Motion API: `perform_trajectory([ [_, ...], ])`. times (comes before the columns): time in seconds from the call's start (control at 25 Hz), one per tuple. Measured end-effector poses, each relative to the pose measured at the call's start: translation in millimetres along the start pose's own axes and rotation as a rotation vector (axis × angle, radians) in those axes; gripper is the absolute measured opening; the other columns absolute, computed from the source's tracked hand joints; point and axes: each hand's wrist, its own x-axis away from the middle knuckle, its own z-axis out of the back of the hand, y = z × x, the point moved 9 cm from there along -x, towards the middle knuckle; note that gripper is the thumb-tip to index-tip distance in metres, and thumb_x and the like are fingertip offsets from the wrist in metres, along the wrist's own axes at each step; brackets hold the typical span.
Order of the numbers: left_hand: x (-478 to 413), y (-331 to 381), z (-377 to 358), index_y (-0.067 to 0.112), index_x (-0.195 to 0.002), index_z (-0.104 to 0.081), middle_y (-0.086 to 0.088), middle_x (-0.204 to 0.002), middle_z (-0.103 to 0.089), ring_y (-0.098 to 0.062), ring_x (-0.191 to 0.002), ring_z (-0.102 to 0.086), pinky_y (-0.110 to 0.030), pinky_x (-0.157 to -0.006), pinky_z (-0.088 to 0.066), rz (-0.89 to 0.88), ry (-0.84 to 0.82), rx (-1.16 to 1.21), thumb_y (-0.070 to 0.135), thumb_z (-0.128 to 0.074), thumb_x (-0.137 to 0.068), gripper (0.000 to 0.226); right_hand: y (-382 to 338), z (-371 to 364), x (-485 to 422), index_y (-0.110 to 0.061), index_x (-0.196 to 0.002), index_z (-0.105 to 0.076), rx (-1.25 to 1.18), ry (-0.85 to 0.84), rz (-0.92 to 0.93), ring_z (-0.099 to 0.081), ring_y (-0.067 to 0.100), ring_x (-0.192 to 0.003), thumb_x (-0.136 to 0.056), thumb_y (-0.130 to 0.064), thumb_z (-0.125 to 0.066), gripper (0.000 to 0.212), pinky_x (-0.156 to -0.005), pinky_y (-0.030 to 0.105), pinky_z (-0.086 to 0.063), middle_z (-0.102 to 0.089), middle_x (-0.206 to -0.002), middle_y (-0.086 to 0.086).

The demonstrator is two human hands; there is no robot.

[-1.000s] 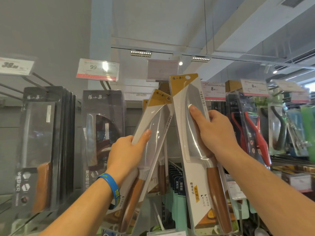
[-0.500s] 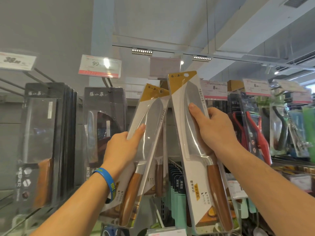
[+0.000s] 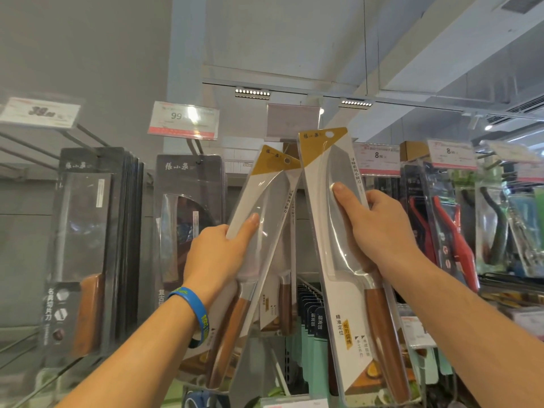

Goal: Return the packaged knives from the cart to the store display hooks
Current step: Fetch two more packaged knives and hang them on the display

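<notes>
The left hand (image 3: 217, 251) gripped the left packaged knife (image 3: 265, 201) by its edge, and the right hand (image 3: 379, 228) gripped the right packaged knife (image 3: 326, 290). Both packs were raised, tilted together just below a blank label holder (image 3: 293, 120). Hanging looked to be the step in hand, and each hang hole (image 3: 330, 134) would need threading onto a hook. That hook sat hidden behind the packs, and the cart was out of view.

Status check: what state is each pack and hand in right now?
left hand, gripping the left knife pack.
right hand, gripping the right knife pack.
left knife pack, raised, tilted right; whether hooked, cannot tell.
right knife pack, raised, hang hole free, not hooked.
black cleaver packs, hanging on their hook.
</notes>
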Motion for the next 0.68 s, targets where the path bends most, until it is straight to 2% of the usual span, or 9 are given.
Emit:
perform_trajectory([
  [0.08,0,4,-1,0.019,-0.058,-0.057,0.002,-0.057,-0.059,-0.019,-0.061,-0.059,-0.03,-0.054,-0.041,-0.015,-0.001,-0.023,0.08,-0.045,-0.081,0.066,0,0,-1,-0.028,-0.086,-0.063,0.008,0.004,0.002,-0.069,0.013,-0.076,-0.088,-0.071,-0.059,0.044,-0.068,0.034,-0.054,-0.071,-0.083,-0.009],
  [0.32,-5,-7,-14,0.013,-0.059,-0.058,-0.005,-0.063,-0.064,-0.024,-0.065,-0.063,-0.035,-0.061,-0.049,0.058,-0.037,0.047,0.078,-0.049,-0.082,0.07,4,-1,0,-0.027,-0.087,-0.065,-0.006,0.012,-0.011,-0.069,0.013,-0.076,-0.087,-0.073,-0.059,0.047,-0.069,0.036,-0.055,-0.071,-0.082,-0.009],
  [0.56,-18,-22,-38,0.014,-0.061,-0.06,-0.005,-0.065,-0.064,-0.021,-0.065,-0.061,-0.03,-0.054,-0.04,0.102,-0.097,-0.012,0.077,-0.046,-0.084,0.069,8,-1,1,-0.028,-0.089,-0.064,-0.02,-0.009,-0.025,-0.07,0.014,-0.078,-0.087,-0.072,-0.059,0.044,-0.074,0.04,-0.059,-0.072,-0.084,-0.009],
  [0.68,-26,-38,-58,0.015,-0.078,-0.066,-0.003,-0.08,-0.068,-0.019,-0.073,-0.063,-0.028,-0.06,-0.043,0.245,-0.172,0.059,0.078,-0.047,-0.083,0.066,8,-6,4,-0.027,-0.089,-0.064,-0.017,-0.017,-0.028,-0.071,0.016,-0.079,-0.087,-0.073,-0.058,0.046,-0.078,0.045,-0.059,-0.072,-0.085,-0.007],
])
